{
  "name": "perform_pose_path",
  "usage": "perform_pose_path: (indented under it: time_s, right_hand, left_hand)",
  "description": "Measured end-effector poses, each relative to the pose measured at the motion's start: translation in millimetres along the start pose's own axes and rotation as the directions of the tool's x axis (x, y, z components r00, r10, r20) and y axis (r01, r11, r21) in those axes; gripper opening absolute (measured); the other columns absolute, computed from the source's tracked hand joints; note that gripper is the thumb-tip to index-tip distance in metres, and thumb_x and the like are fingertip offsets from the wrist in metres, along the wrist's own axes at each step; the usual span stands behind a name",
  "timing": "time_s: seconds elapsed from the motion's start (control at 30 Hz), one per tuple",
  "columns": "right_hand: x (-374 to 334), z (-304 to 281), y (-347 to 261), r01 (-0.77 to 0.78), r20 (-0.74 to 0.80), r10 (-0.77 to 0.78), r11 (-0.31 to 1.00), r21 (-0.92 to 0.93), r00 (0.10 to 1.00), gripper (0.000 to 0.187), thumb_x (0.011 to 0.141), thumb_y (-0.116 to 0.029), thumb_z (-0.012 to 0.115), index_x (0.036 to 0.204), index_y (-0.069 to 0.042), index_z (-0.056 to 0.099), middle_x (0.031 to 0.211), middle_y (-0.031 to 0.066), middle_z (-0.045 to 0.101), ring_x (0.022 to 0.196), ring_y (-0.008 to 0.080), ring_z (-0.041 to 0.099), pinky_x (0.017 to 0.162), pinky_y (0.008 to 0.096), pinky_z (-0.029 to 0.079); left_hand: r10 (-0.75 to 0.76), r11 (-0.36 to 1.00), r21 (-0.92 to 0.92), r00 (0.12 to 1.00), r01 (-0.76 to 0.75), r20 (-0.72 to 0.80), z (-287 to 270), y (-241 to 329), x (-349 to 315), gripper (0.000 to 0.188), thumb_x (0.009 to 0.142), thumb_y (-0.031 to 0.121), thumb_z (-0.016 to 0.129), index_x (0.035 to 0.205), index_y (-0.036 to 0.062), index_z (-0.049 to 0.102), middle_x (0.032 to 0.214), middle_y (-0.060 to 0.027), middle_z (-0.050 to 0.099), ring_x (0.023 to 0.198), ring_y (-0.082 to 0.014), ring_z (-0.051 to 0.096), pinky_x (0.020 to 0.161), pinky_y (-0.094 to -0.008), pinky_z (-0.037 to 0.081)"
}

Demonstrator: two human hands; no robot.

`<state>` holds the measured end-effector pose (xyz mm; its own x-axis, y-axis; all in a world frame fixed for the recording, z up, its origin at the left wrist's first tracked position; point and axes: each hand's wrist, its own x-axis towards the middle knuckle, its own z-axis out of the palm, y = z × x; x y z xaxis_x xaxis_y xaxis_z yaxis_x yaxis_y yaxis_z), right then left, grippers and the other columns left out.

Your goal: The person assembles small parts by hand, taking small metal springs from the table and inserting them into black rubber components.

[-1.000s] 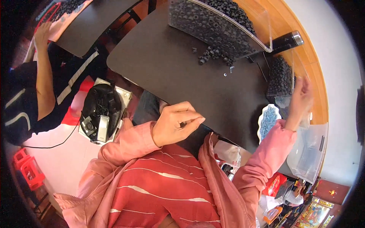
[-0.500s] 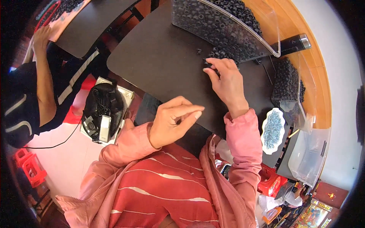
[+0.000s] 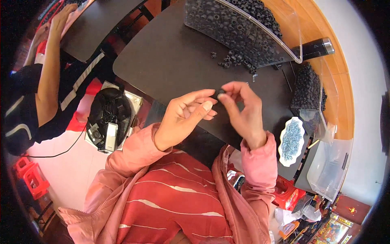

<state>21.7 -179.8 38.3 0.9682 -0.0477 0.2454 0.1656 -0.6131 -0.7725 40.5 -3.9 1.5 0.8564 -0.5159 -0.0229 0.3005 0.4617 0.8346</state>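
Note:
Above the near part of the dark table, my two hands are close together. My right hand pinches a small round black plastic part between thumb and forefinger. Beside it, my left hand has its thumb drawn in against bent fingers, its fingertips nearly touching the black part; what it holds, if anything, is too small to make out. Beyond my hands lies a loose pile of the same black parts, spilling from a clear plastic bin full of them. A small silvery coil lies near the pile.
To the right, a white scalloped dish holds small blue-silver pieces. A second clear bin of black parts and a dark flask stand along the edge. A co-worker's arm works at another table; a black basket sits at left.
My right hand has drawn back from the pile toward me with a black part in its pinch. My left hand has risen slightly to meet it. The co-worker's arm has shifted.

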Motion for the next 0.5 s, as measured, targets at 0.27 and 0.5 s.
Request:
perform_pose_path:
  time_s: [0.27, 0.5]
  right_hand:
    - [-23.7, -6.2, -20.7, 0.042, 0.141, -0.055, 0.995, 0.090, 0.989, 0.025, 0.080, 0.001, 0.064, 0.105, -0.004, 0.061, 0.086, 0.0078, 0.058, 0.073, 0.0158, 0.059, 0.060, 0.0247, 0.047]
    - [-9.6, -33.3, 14.5, -0.111, -0.162, 0.090, 0.986, -0.126, 0.983, 0.013, 0.084, -0.007, 0.064, 0.095, -0.001, 0.065, 0.081, 0.0098, 0.066, 0.069, 0.0134, 0.061, 0.064, 0.0256, 0.048]
  left_hand:
    - [-0.030, 0.998, 0.048, 0.997, 0.027, 0.075, -0.3, -1.0, 1.9, 0.025, 0.090, 0.012, 0.062, 0.110, -0.0030, 0.061, 0.092, -0.0099, 0.067, 0.077, -0.0115, 0.063, 0.069, -0.0234, 0.053]
    - [-0.154, 0.986, -0.051, 0.987, 0.156, 0.033, 0.2, 2.4, -1.3, 0.026, 0.091, 0.015, 0.059, 0.111, -0.0020, 0.062, 0.095, -0.0109, 0.066, 0.079, -0.0122, 0.063, 0.072, -0.0244, 0.053]
